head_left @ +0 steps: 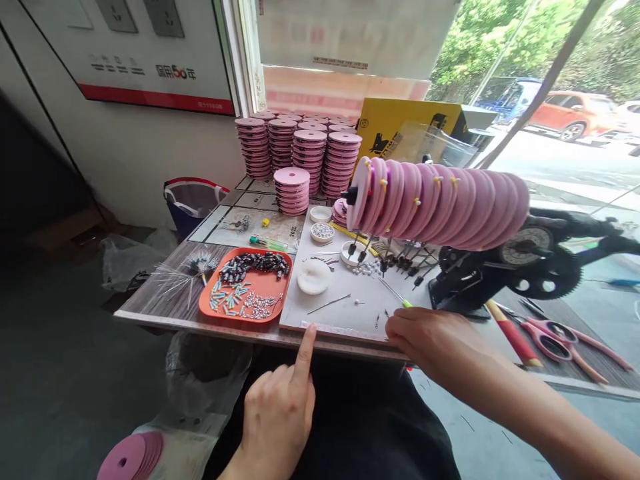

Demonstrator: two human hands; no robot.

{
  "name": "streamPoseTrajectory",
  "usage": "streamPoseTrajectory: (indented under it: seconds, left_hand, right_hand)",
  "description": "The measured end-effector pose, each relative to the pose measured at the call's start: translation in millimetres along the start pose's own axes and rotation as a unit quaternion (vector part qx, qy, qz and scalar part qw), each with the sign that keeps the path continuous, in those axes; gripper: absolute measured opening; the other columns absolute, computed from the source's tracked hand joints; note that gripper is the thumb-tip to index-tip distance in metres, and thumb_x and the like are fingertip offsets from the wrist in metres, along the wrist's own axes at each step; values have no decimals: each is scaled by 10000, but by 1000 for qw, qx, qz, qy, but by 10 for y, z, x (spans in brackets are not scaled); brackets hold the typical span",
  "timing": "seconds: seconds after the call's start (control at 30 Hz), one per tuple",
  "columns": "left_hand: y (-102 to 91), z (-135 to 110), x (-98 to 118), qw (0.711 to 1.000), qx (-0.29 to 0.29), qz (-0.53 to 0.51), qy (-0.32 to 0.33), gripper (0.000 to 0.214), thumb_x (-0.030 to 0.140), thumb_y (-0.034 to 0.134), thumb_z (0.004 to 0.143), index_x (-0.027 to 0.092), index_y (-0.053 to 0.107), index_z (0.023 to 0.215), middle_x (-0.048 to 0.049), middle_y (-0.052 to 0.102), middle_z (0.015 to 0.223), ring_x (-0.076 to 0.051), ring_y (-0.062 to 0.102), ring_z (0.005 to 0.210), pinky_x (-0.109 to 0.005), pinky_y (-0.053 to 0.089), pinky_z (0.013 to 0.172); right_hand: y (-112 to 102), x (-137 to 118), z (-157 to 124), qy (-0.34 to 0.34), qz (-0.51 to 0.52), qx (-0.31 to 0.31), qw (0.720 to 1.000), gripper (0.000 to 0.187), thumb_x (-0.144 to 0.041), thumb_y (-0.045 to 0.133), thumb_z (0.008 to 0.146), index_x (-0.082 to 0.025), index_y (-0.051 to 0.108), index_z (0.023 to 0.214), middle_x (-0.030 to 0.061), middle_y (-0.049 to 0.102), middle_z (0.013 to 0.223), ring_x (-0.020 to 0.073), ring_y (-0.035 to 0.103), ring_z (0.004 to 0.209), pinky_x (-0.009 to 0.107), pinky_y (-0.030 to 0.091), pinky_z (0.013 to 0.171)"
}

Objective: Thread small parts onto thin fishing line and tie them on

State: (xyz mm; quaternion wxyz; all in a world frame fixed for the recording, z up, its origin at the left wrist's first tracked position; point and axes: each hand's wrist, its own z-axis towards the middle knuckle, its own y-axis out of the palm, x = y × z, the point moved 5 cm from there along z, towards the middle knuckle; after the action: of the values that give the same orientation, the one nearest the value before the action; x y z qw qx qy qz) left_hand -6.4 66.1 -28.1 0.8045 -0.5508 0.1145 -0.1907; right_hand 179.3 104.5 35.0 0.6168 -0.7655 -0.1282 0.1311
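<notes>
The left hand (280,407) extends its index finger toward a clear strip (345,329) at the front edge of the white board (335,310); the remaining fingers are folded, and whether they enclose anything cannot be determined. The right hand (430,337) is at the right part of the same edge, fingers bent and tips largely hidden; whether they grip an item cannot be determined. A green-ended tool (396,292) lies just beyond its knuckles. Small dark metal pieces (377,321) lie on the board near its fingertips.

Between the hands and farther in, the board carries a thin metal rod (329,304), a round white pad (313,276) and a dish of silvery beads (323,232). Left of the board, an orange tray (244,319) contains black parts, striped tubes and small metal fittings.

Above the board's right side, a black stand (463,283) supports a row of pink discs (440,203). Pink-handled scissors (550,339) lie right of the stand. Stacked pink spools (310,157) occupy the table's rear.
</notes>
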Motion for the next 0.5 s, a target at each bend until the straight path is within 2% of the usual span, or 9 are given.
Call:
streamPoseTrajectory:
  seconds: [0.27,0.5]
  left_hand:
    - [-3,24,-20,1000,12,9,2,752,73,465,790,165,85,1432,83,502,493,-143,529,406,-271,355,447]
    - [26,24,-36,1000,7,11,-4,762,83,483,789,185,90,1433,80,526,506,-139,541,416,-265,362,462]
  right_hand:
    - [-47,85,-27,-51,19,16,998,207,-27,507,802,-184,539,671,-11,545,668,119,497,552,230,249,505]
    - [6,163,-4,-96,48,17,994,187,-27,494,797,-189,531,710,-17,535,691,112,501,572,211,275,519]
